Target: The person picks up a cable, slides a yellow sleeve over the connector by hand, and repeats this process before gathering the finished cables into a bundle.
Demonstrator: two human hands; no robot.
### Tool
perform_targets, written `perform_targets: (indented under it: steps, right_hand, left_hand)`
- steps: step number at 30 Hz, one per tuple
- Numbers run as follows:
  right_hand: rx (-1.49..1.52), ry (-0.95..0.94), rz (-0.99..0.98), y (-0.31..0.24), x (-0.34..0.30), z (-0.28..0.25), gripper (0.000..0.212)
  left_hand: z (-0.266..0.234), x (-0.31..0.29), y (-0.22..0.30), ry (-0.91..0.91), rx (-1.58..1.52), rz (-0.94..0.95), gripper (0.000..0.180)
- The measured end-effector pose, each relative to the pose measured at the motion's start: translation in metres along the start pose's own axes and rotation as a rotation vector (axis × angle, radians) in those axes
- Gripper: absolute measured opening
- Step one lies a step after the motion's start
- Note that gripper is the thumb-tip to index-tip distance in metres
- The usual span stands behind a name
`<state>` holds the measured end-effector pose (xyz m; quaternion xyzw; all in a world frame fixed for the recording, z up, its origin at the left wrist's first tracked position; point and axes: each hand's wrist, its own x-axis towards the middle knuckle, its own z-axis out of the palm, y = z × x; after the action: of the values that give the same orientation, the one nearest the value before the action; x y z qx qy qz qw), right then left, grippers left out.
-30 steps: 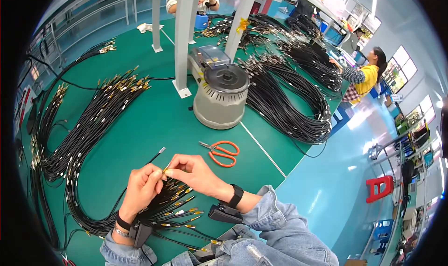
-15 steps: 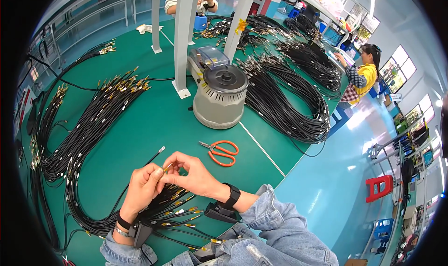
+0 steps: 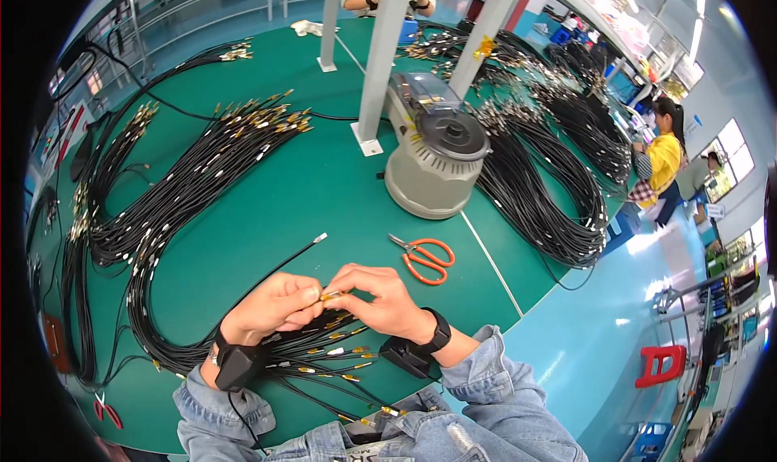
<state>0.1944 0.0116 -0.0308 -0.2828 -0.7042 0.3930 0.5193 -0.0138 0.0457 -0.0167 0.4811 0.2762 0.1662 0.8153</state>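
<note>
Btwn 2 hands: part-hidden connector

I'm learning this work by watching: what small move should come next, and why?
Perhaps press the yellow piece gently with the right hand while the left hand steadies it: both hands pinch at it, close together, and the orange scissors lie apart from them on the table.
</note>
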Motion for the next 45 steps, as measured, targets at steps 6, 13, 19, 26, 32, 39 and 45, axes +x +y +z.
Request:
perform_targets:
  steps: [6,13,19,26,32,39,45]
  right_hand:
    - [-0.067,-0.055,-0.142,0.000,0.001,0.003,0.014]
    - [0.137,-0.124,0.021,-0.003,-0.001,0.002,0.016]
    - [0.074,0.006,0.107,-0.009,0.015,-0.022,0.025]
    - [0.588,0.695,0.356,-0.005,0.059,-0.071,0.022]
    - [0.798,0.832,0.471,0.019,0.091,-0.087,0.019]
    - [0.857,0.854,0.457,0.035,0.100,-0.093,0.017]
    - [1.190,0.416,0.243,0.028,0.091,-0.094,0.014]
  left_hand:
    - [0.000,-0.003,-0.004,-0.159,-0.069,-0.060,0.034]
    - [-0.005,0.000,-0.011,-0.218,-0.100,-0.068,0.034]
    - [0.003,0.014,-0.009,0.098,0.179,0.093,0.029]
    - [-0.005,0.026,-0.021,0.702,1.345,0.757,0.018]
    - [-0.022,0.027,-0.030,0.912,1.446,0.494,0.021]
    - [-0.033,0.028,-0.036,0.896,1.397,0.427,0.019]
    - [-0.022,0.033,-0.024,0.859,1.026,0.477,0.015]
